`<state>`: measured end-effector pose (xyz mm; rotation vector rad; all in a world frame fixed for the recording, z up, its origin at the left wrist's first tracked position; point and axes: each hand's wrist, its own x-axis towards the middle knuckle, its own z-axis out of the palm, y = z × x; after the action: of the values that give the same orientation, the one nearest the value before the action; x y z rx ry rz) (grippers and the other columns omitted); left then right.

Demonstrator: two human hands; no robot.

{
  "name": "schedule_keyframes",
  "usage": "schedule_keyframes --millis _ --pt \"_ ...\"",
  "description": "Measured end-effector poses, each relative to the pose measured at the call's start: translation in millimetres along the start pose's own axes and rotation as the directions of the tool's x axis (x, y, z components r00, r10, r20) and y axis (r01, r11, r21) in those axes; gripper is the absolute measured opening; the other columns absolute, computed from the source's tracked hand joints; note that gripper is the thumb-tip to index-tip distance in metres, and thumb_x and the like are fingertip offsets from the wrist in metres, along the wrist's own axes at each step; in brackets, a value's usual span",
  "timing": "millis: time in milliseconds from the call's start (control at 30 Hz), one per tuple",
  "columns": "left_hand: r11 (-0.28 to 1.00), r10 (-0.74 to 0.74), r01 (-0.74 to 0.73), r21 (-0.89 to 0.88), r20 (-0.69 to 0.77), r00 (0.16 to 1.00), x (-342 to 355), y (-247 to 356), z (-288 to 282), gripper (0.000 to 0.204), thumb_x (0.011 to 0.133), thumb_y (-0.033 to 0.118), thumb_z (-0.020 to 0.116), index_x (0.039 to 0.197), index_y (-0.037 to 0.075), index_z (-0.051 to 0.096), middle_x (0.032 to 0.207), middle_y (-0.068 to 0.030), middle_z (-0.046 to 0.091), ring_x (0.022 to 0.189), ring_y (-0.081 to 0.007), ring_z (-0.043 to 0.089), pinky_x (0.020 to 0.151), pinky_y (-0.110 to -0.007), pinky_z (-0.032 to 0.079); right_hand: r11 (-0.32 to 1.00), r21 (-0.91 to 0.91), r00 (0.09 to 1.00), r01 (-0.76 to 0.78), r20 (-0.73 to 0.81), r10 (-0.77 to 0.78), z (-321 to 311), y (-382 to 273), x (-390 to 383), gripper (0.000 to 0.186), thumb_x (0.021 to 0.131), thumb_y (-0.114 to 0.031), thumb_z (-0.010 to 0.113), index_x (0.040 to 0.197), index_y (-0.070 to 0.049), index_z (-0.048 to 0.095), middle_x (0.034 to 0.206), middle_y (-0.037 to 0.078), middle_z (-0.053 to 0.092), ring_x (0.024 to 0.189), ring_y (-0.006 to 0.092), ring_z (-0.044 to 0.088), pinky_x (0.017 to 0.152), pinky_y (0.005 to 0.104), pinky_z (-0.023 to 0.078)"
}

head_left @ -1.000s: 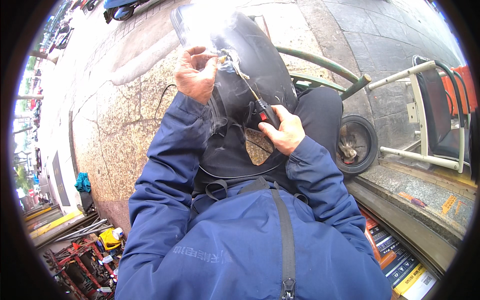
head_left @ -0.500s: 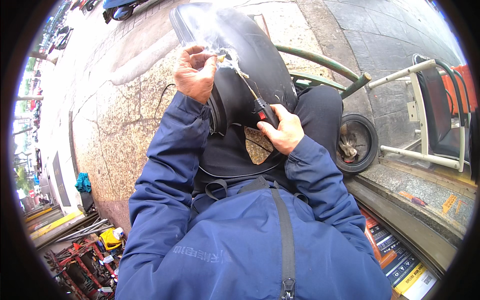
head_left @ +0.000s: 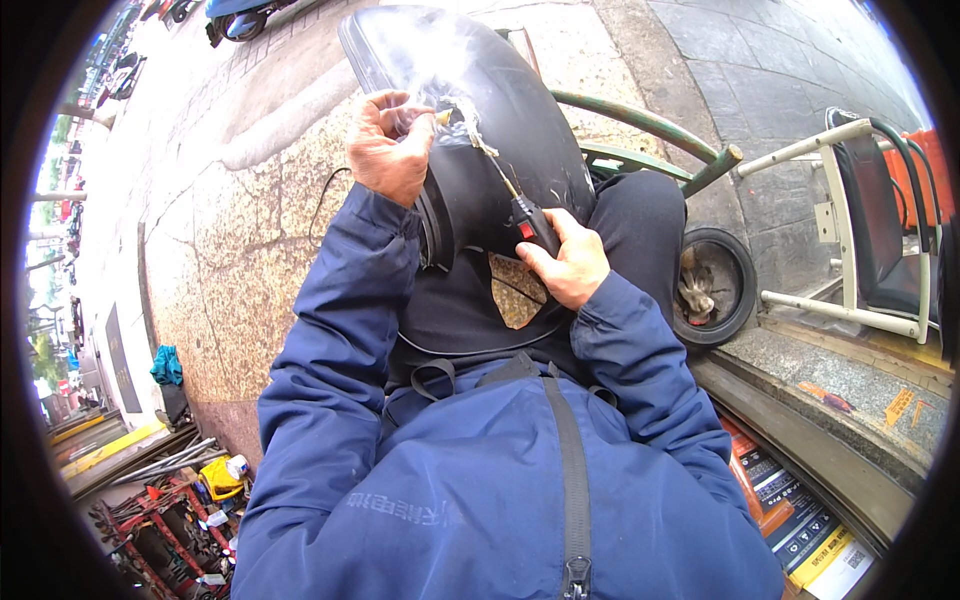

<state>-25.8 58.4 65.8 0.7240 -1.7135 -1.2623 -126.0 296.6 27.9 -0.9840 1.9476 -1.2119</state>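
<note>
Your right hand (head_left: 567,262) is wrapped round the handle of the iron (head_left: 533,222); your left hand (head_left: 392,148) appears to pinch a yellowish piece (head_left: 442,118) at its fingertips. The black shell (head_left: 515,105) lies before you, beside your right knee (head_left: 642,212). The iron looks light and rigid; hold only its handle, as smoke (head_left: 432,62) suggests heat. The shell seems stiff, slick; steady its edge.

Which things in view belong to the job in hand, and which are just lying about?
In the job:
- black-handled tool, in the right hand
- small yellowish piece, in the left hand
- curved black shell, beneath the tool's tip

Apparently just lying about:
- tire
- metal-framed chair
- teal cloth
</note>
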Motion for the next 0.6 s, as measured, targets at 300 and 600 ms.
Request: schedule_keyframes --millis 300,600 --pt "0.999 -0.001 0.002 -0.054 0.021 1.0 -0.1 2.5 0.5 0.034 0.09 -0.01 0.069 0.119 0.0 0.054 0.096 -0.0124 0.074 0.086 -0.0126 0.07 0.076 -0.024 0.054 0.999 0.034 1.0 0.016 -0.022 -0.015 0.0 -1.9 0.7 0.049 0.085 -0.027 0.079 0.12 0.002 0.062 0.092 0.026 0.072 0.085 0.0398 0.073 0.078 0.0429 0.057" --pt "0.995 0.082 -0.08 -0.054 0.023 0.996 2.7 2.8 1.0 0.029 0.088 -0.01 0.071 0.113 0.0 0.06 0.094 -0.0099 0.073 0.085 -0.0138 0.07 0.077 -0.027 0.057 1.0 0.01 1.0 -0.001 -0.007 0.001 -0.4 -5.1 2.2 0.043 0.087 -0.021 0.078 0.12 0.002 0.062 0.091 0.018 0.073 0.082 0.0275 0.073 0.077 0.0372 0.057"
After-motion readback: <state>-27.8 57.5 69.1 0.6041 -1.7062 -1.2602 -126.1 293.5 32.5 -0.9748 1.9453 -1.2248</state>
